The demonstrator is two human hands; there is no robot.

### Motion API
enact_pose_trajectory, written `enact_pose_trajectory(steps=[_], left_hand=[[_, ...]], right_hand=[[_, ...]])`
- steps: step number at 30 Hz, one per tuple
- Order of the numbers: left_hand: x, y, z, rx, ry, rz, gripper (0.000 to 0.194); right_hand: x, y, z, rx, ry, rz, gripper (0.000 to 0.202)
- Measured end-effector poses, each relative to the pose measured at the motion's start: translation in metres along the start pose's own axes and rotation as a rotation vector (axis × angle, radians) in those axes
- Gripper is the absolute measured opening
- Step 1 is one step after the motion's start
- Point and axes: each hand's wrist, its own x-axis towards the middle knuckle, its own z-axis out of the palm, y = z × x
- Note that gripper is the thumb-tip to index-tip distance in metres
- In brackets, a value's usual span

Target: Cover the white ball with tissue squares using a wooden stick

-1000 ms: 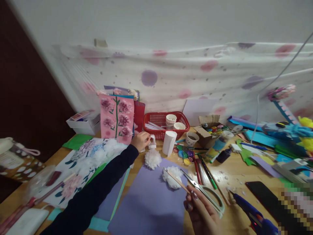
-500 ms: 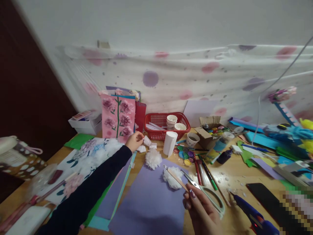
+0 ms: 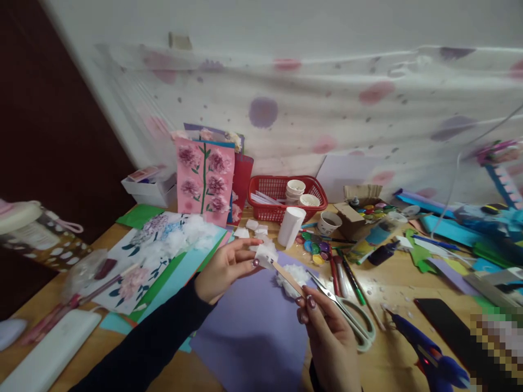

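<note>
My left hand [image 3: 229, 267] pinches a small piece of white paper [image 3: 265, 256] above the purple sheet [image 3: 249, 332]. In my right hand [image 3: 327, 326] is a flat wooden stick [image 3: 288, 277], slanting up to the left; its tip meets or nearly meets the paper's edge. Behind the stick a fluffy white paper pompom [image 3: 292, 276] lies on the purple sheet. Another pompom is mostly hidden behind my left hand's paper. Several small folded white papers [image 3: 252, 224] lie beyond my left hand, beside an upright white paper roll [image 3: 291, 227].
Scissors [image 3: 347, 310] with pale green handles lie beside my right hand. A blue glue gun [image 3: 420, 343] with a red light and a black phone [image 3: 445, 332] are at right. Behind stand a red basket [image 3: 265, 212] with cups and a pink flower picture [image 3: 204, 177].
My left hand has come back from the small papers with one piece, towards the stick's tip in my right hand. The view has shifted slightly.
</note>
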Motion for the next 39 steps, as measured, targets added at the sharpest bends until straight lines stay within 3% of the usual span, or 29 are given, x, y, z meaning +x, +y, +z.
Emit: enact_pose_trajectory(steps=[7,14,19,24,29,32,36,39], left_hand=[[-0.006,-0.002,-0.004,-0.027,-0.112,0.059,0.062],[-0.005,-0.005,-0.003,0.14,0.027,0.133,0.073],[-0.011,-0.001,-0.001,0.29,0.03,0.213,0.068],[-0.019,0.001,-0.006,0.434,-0.025,0.201,0.079],[-0.021,-0.004,-0.01,0.441,0.033,0.141,0.103],[-0.02,0.0,-0.023,0.456,0.155,0.176,0.104],[-0.019,0.012,-0.055,0.465,0.366,0.232,0.107],[-0.018,0.013,-0.076,0.514,0.437,0.248,0.098]], right_hand=[[-0.002,-0.004,0.001,0.011,0.024,0.029,0.038],[-0.006,0.0,-0.003,-0.069,-0.07,0.025,0.036],[-0.008,-0.005,-0.005,-0.173,-0.142,0.027,0.037],[-0.014,-0.014,-0.008,-0.226,-0.168,0.026,0.039],[-0.017,-0.014,-0.009,-0.266,-0.17,0.007,0.039],[-0.012,-0.015,-0.025,-0.279,-0.108,-0.03,0.038],[-0.008,-0.026,-0.057,-0.355,0.058,-0.079,0.035],[-0.009,-0.037,-0.073,-0.249,0.258,-0.143,0.04]])
